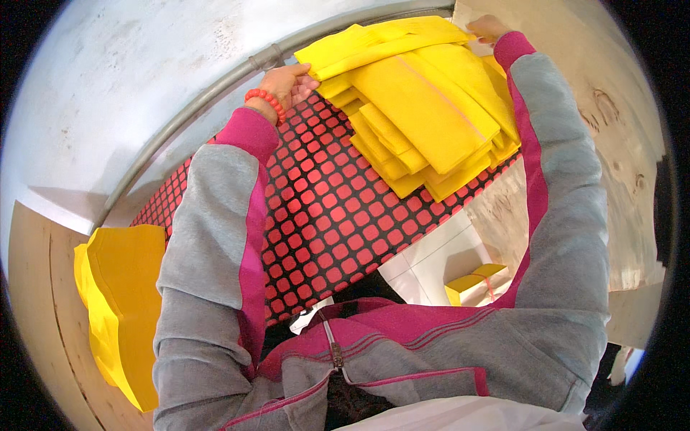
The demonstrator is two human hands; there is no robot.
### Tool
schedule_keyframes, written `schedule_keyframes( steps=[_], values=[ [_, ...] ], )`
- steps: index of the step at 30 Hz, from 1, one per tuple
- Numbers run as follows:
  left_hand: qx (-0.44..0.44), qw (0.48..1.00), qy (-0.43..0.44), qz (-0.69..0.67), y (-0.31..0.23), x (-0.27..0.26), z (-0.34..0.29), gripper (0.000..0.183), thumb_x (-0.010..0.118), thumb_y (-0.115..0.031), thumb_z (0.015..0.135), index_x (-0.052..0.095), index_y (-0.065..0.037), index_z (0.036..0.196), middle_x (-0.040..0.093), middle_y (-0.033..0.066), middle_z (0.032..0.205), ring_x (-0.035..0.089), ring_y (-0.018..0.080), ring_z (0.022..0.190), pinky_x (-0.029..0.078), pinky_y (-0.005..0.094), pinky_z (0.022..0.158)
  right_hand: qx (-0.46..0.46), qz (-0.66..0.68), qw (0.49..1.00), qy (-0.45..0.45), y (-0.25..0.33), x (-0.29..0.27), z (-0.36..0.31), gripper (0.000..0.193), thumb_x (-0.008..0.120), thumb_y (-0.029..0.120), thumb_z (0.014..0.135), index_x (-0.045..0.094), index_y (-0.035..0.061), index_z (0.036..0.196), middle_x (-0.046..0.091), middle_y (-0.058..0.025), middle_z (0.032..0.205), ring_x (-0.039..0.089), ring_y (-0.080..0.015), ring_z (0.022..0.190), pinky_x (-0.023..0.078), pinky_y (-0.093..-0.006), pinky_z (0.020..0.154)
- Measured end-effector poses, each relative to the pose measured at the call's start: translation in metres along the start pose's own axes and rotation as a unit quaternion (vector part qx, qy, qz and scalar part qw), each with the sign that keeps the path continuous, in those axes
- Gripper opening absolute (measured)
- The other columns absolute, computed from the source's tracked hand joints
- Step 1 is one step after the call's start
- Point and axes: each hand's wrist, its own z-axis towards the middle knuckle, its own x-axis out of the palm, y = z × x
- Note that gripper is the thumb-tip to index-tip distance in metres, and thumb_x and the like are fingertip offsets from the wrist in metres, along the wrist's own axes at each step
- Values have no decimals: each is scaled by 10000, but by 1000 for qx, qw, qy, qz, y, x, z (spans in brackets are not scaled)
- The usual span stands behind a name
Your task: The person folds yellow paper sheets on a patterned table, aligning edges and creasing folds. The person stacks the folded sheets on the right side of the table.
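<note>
Both my arms reach to the far side of a red-and-black patterned table cover (309, 208), where folded yellow cloth-like sheets (424, 108) lie in an uneven stack. A long folded yellow piece (381, 47) lies across the top of the far end. My left hand (287, 82), with a red bead bracelet at the wrist, grips its left end between thumb and fingers. At the opposite end my right hand (489, 30) is closed, pinching the right corner. Some of the right fingers are hidden.
More yellow sheets (126, 309) hang at the left, beside my left forearm. A grey pipe (180, 126) runs along the wall behind the table. Below the near right edge, a tied yellow bundle (476, 284) rests on light tiles. Wooden boards stand at the right.
</note>
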Motion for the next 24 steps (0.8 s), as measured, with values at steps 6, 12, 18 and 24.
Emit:
schedule_keyframes(
  steps=[6, 12, 18, 24],
  values=[
    [15, 998, -58, 35, -4, -11, -29, 262, 599, -232, 979, 609, 9, 1081, 718, 100, 918, 636, 101, 631, 503, 205, 498, -265, -242, 906, -224, -26, -30, 11, 363, 608, 363, 963, 671, 52, 1140, 695, -69, 970, 666, -193, 894, 524, -349, 827],
    [102, 994, -35, 7, 9, -5, -99, 263, 563, -227, 991, 614, 5, 1104, 716, 108, 981, 594, 88, 691, 462, 216, 561, -102, 301, 930, -184, 138, -89, -196, 347, 604, 335, 969, 639, 28, 1127, 666, -89, 1023, 615, -180, 1010, 477, -363, 906],
    [199, 979, -26, -26, 38, -11, -235, 265, 556, -245, 1008, 650, -15, 1099, 730, 62, 951, 656, 127, 722, 511, 246, 631, -267, 467, 843, 35, 221, -43, -407, 315, 555, 277, 983, 668, -10, 1050, 715, -130, 1003, 690, -221, 960, 521, -328, 890],
    [238, 962, -132, 2, 102, -38, -364, 214, 555, -207, 1000, 638, -22, 1068, 690, 57, 886, 571, 88, 652, 439, 201, 581, -288, 540, 611, 501, 266, 109, -530, 196, 546, 165, 1019, 590, -5, 931, 656, -67, 906, 615, -124, 843, 508, -280, 768]
  ],
)
